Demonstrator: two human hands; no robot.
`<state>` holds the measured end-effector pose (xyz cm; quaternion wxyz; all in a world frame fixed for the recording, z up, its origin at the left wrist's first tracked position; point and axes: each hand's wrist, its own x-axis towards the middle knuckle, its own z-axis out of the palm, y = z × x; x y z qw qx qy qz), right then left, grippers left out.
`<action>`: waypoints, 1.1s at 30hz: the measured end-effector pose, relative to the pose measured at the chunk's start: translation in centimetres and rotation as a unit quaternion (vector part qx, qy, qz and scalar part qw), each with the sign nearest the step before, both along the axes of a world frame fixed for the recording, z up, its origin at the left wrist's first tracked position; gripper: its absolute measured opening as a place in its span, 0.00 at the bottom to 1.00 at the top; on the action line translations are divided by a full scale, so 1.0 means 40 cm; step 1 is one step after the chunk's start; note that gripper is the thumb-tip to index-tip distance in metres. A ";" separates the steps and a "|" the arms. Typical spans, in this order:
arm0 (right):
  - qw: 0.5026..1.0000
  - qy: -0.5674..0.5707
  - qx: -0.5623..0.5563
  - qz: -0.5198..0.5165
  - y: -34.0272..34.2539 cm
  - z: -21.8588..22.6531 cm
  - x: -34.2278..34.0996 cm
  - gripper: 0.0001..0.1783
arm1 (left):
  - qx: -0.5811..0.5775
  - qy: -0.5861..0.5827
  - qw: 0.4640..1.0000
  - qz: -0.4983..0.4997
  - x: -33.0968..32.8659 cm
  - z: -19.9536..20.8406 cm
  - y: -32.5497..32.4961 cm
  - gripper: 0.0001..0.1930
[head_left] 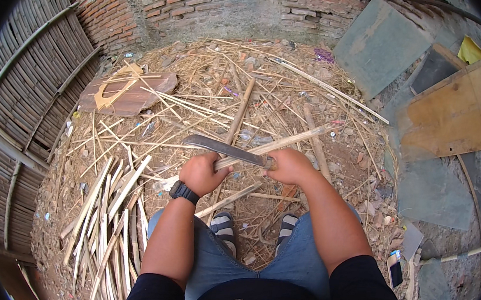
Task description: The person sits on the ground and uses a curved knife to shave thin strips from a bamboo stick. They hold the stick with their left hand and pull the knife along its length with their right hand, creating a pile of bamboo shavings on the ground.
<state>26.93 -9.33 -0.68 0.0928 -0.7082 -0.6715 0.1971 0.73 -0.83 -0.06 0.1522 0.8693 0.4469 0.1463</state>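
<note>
Machete (229, 150) grasped in my right fingers (278, 156) crosses the wooden strip (289, 140) clasped in my left fingers (221, 175), ahead of my feet (224, 228); its blade tip (190, 139) juts left into open air above stick-strewn ground (350, 153).

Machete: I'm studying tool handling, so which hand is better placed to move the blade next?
Probably the right hand: it holds the machete by the handle, while the left hand holds the pale strip.

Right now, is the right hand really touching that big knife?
Touching. The head view shows the right hand wrapped around the handle end of the big knife, with the blade reaching out toward the left.
</note>
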 end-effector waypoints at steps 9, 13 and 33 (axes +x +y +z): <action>1.000 -0.006 -0.010 -0.003 0.000 0.002 -0.007 0.28 | 0.025 -0.022 0.999 -0.005 -0.005 -0.018 0.004 0.25; 1.000 -0.002 -0.011 -0.001 0.005 -0.013 -0.005 0.28 | 0.017 -0.017 1.000 -0.006 -0.006 -0.020 0.006 0.25; 1.000 0.001 -0.006 0.004 0.017 -0.060 0.001 0.24 | -0.011 0.039 0.999 -0.009 -0.003 -0.011 0.004 0.26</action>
